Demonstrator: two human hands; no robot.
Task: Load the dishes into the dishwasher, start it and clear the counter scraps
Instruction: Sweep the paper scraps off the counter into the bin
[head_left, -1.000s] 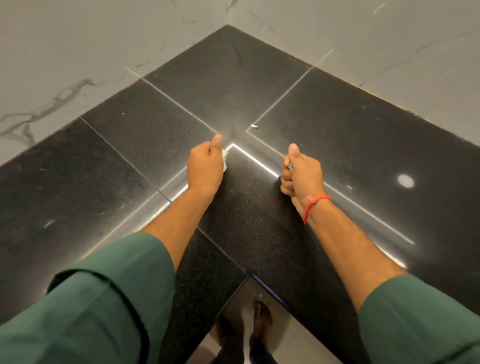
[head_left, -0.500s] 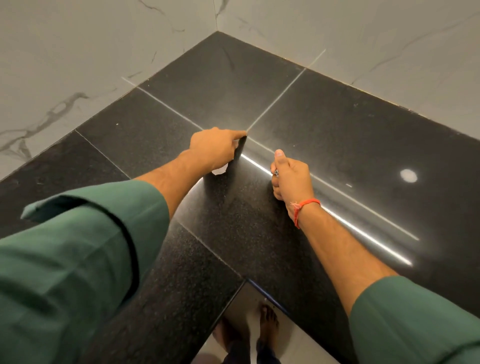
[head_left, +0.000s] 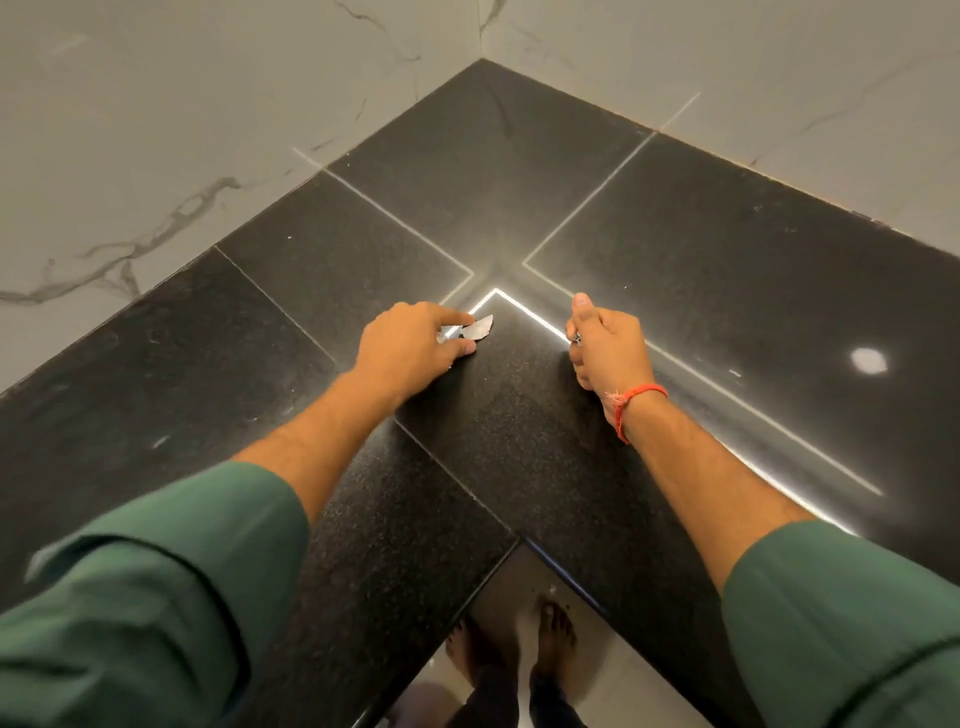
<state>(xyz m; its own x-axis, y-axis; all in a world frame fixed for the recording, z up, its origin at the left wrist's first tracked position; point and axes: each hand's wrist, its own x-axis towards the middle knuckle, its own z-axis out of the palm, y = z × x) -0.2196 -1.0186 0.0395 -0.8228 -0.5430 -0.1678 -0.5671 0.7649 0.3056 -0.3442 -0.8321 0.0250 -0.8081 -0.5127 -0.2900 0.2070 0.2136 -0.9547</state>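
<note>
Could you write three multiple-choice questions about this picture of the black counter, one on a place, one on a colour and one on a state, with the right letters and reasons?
1. Where is the pale scrap?
A. at the fingertips of the left hand
B. beside the bare feet
C. against the wall

2. What colour is the thread on the right wrist?
A. blue
B. orange-red
C. white

3. How is the right hand?
A. flat, fingers spread
B. curled, thumb up
C. out of view

Answers:
1 A: the scrap lies on the counter between that hand's forefinger and thumb.
2 B: the thread is orange-red against the skin.
3 B: the fingers are folded in, around something small, and the thumb points up.
</note>
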